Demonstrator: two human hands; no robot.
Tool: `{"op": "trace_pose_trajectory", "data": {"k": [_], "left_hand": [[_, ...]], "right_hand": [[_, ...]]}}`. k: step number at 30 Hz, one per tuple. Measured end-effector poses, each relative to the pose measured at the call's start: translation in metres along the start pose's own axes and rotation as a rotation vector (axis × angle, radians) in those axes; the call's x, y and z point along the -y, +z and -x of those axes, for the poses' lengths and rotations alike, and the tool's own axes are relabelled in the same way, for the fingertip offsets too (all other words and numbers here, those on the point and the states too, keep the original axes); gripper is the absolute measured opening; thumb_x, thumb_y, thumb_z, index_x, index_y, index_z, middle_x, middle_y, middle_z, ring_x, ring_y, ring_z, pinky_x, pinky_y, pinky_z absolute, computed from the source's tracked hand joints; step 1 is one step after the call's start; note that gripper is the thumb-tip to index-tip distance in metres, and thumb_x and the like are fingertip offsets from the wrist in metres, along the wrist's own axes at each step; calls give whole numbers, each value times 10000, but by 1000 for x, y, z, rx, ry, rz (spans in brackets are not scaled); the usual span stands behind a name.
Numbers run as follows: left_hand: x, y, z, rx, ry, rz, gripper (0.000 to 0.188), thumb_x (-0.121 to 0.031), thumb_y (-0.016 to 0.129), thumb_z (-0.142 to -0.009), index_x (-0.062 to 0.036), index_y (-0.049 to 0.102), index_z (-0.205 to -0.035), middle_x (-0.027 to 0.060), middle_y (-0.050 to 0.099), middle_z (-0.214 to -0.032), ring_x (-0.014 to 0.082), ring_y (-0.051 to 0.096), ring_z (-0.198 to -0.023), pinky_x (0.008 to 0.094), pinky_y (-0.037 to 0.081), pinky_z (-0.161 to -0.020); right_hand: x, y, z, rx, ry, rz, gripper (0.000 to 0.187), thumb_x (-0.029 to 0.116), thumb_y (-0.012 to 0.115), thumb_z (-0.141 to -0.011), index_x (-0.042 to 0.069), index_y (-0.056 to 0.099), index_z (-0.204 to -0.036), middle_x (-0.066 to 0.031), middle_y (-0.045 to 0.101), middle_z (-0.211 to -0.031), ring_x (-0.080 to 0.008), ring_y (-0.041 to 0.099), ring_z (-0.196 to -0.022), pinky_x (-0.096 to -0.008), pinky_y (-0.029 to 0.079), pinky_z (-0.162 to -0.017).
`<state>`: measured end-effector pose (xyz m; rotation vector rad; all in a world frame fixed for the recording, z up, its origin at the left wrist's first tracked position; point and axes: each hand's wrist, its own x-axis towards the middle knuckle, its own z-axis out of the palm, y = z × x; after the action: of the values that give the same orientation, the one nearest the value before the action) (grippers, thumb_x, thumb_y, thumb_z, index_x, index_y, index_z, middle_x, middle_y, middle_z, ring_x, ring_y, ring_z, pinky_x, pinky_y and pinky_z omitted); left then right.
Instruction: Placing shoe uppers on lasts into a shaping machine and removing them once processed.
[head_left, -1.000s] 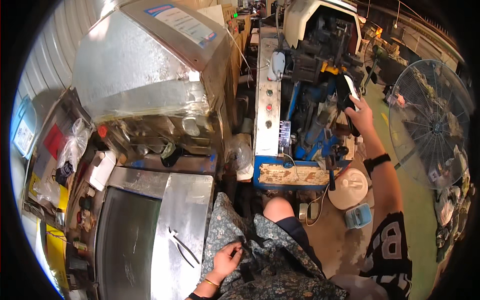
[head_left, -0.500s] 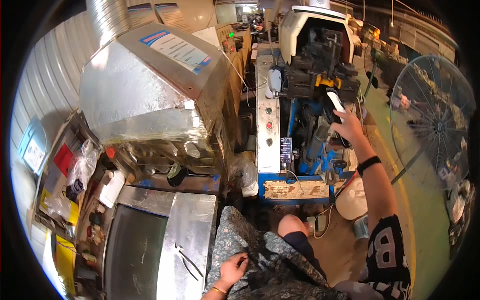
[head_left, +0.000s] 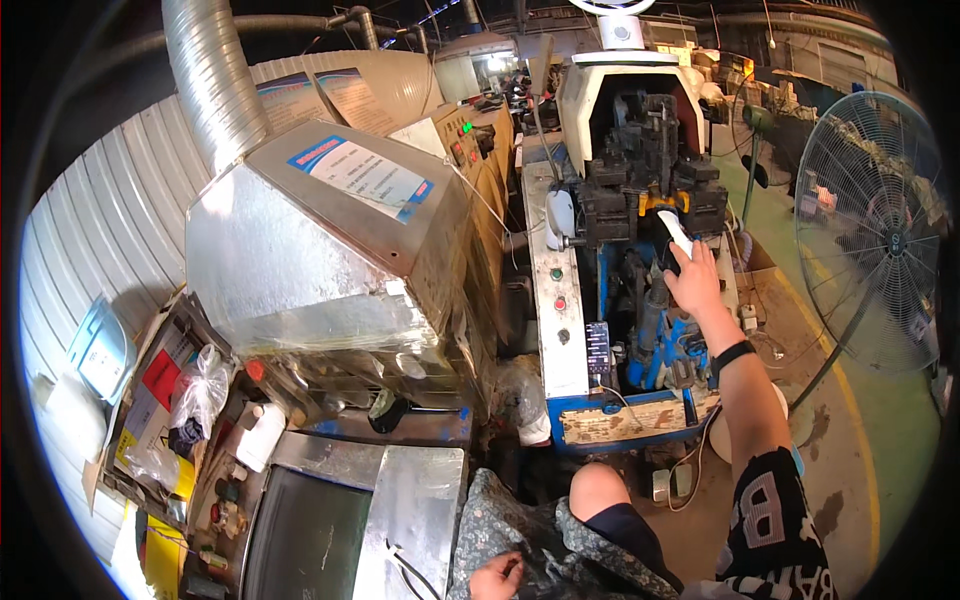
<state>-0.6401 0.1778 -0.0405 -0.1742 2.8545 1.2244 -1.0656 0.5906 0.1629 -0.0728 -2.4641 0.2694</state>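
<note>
My right hand point(head_left: 697, 283) reaches out to the machine, its fingers closed on a narrow shoe point(head_left: 677, 233) with a white bottom face turned up and dark sides. The far end of the shoe sits at the yellow part point(head_left: 664, 203) of the black-and-blue machine point(head_left: 645, 170); whether they touch cannot be seen. My left hand point(head_left: 497, 577) lies low on my dark floral apron point(head_left: 500, 520), fingers curled in, with nothing showing in them. Left of it, pliers point(head_left: 408, 570) lie on a metal plate point(head_left: 415, 500), partly cut off by the lower edge.
A white panel with buttons point(head_left: 562, 330) and a phone-like screen point(head_left: 598, 347) border the machine's left side. A large metal-hooded unit point(head_left: 310, 250) fills the left. A caged fan point(head_left: 880, 240) stands at right. A cluttered shelf point(head_left: 200, 490) lies far left.
The view has tilted up and shifted, so things sit lower and further right. My right hand has brought the shoe closer to the machine's yellow part. My left hand stays on the apron.
</note>
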Motion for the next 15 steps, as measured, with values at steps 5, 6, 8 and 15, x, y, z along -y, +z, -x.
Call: {"op": "trace_pose_trajectory", "data": {"k": [5,6,8,15], "left_hand": [[-5,-6,3,-55,103,-32,261,-286,610,-938,-118,698,-1117,185,703,-821,368,697,-732,436,546,-643],[-4,-7,3,-48,87,-32,262,-285,607,-940,-118,696,-1121,186,704,-826,367,698,-734,435,546,-646],[-3,-8,3,-12,37,-54,265,-287,591,-950,-126,689,-1136,174,710,-811,358,700,-720,430,547,-649],[-2,0,1,-78,128,-37,281,-333,589,-948,-155,692,-1140,148,715,-806,353,695,-710,439,545,-643]], "right_hand": [[8,7,-31,32,38,-7,606,302,677,-846,153,525,-1414,-313,407,-1467,-452,348,-1392,-489,265,-1177],[10,5,-35,65,76,2,608,303,674,-848,160,521,-1419,-302,398,-1480,-443,336,-1405,-505,276,-1168],[15,-1,-40,85,115,4,611,304,672,-849,168,516,-1424,-291,388,-1494,-434,323,-1417,-521,287,-1159],[25,-18,-45,179,160,12,626,323,672,-847,233,500,-1442,-237,313,-1561,-392,255,-1467,-554,359,-1102]]}}
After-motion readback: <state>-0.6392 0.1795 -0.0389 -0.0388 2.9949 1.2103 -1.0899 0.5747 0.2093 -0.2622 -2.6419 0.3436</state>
